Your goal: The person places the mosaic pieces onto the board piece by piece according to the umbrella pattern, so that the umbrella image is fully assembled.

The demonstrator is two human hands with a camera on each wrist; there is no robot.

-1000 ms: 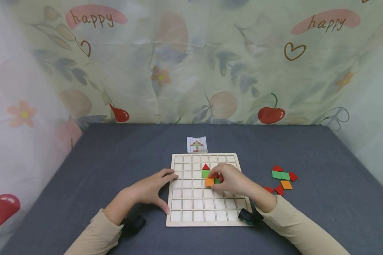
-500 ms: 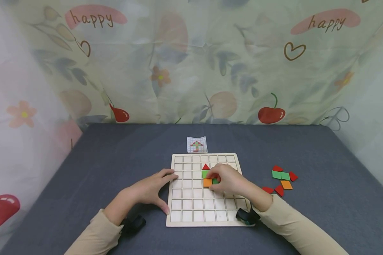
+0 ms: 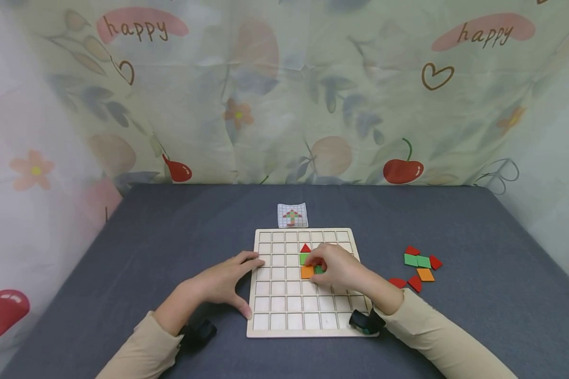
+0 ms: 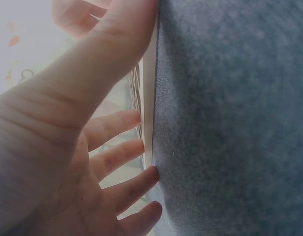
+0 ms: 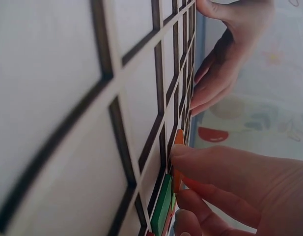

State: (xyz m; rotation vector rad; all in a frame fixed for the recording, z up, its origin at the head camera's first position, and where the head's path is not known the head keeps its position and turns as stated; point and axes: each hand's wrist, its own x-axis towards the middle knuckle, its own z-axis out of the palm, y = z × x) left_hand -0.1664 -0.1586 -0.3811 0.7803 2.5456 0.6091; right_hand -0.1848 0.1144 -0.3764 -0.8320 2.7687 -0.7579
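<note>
A flowery cloth (image 3: pixel 284 121) hangs behind the dark table (image 3: pixel 194 216), where the grid board (image 3: pixel 278 303) lies with a small pattern card (image 3: pixel 292 215) just beyond its far edge. What has changed over the last second is slight: the orange tile (image 3: pixel 307 272) has shifted a little to the left, and now lines up in the cell below the upper green tile (image 3: pixel 304 259), which has a red triangle (image 3: pixel 305 248) above it. I take that as the piece being nearly placed (whether it sits fully flat, I can't tell; from the right wrist it seems to stand proud of the grid). The right hand (image 3: pixel 339 266) pinches it narrowly between thumb and finger, beside another green tile (image 3: pixel 320 269) half hidden by the fingers. The left hand (image 3: pixel 218 279) hasn't budged, its thumb and fingers spread wide along the board's left edge, seemingly steadying it. The spare tiles (image 3: pixel 410 260) lie well apart, off to the right.
</note>
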